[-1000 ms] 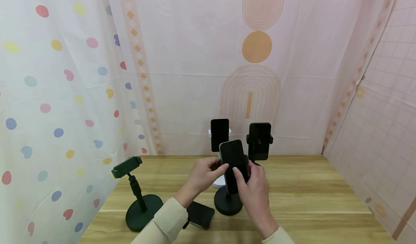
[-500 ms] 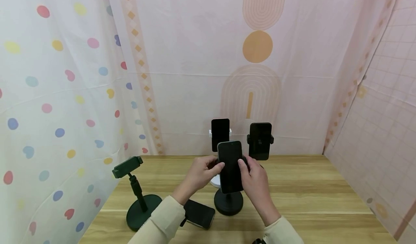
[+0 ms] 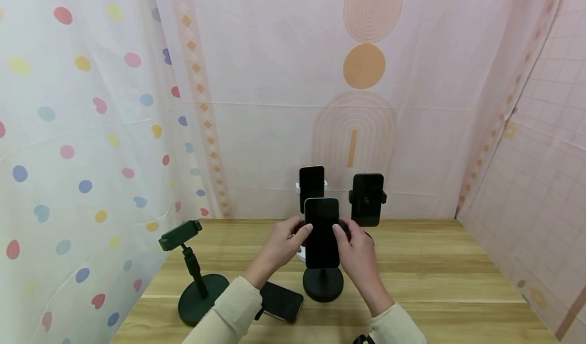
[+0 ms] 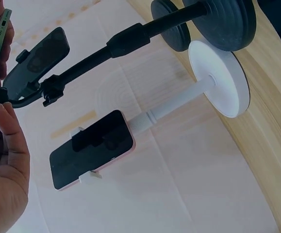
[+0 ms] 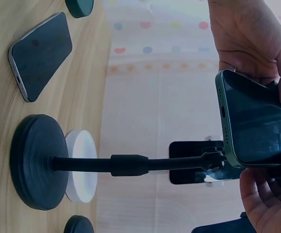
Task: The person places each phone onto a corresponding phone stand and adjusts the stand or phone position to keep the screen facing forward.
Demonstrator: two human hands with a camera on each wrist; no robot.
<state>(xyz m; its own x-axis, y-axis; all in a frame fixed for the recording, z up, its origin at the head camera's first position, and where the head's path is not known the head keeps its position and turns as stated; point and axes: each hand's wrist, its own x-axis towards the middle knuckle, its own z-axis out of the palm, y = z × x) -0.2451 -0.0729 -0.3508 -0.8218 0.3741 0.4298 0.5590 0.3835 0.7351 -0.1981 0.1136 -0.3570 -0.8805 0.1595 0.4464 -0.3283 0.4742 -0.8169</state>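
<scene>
Currently my left hand is closed on the left side of a green-edged phone, its thumb laid on the front by the edge and its fingers curled behind. My right hand grips the opposite side in the same way, thumb on the glass, so the phone stands upright between my two hands with its dark screen towards me. Its black stand rises from the table below my hands, the stem running up behind the phone; I cannot tell how firmly the clamp there has it. Beyond my left hand, a pink-edged phone sits in a white stand. Just past my right hand, another upright phone is held in a black clamp. Nearer me than my left hand, a flat-lying phone rests face up on the wood, beside my left sleeve. Well to the left of that hand, a dark green stand holds its bracket tilted.
</scene>
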